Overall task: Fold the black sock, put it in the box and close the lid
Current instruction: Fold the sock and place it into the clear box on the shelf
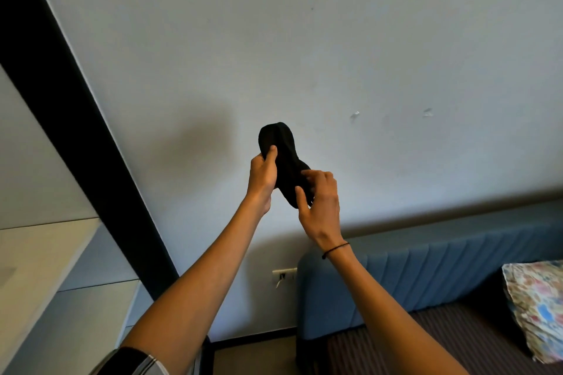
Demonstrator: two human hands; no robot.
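A pale wall fills most of the view, crossed at the left by a broad black band running down on a slant. Low on the right stands a blue padded headboard with a striped bed cover below it and a flowered pillow at the far right edge. A white socket sits on the wall just left of the headboard. Both bare arms reach up and forward in front of the wall. Between the hands, held in the air, is the black sock, its rounded end pointing up. The left hand grips the sock's left side, thumb pressed on the front of the fabric. The right hand pinches the lower end, thumb and fingers closed around it. A thin black band circles the right wrist.
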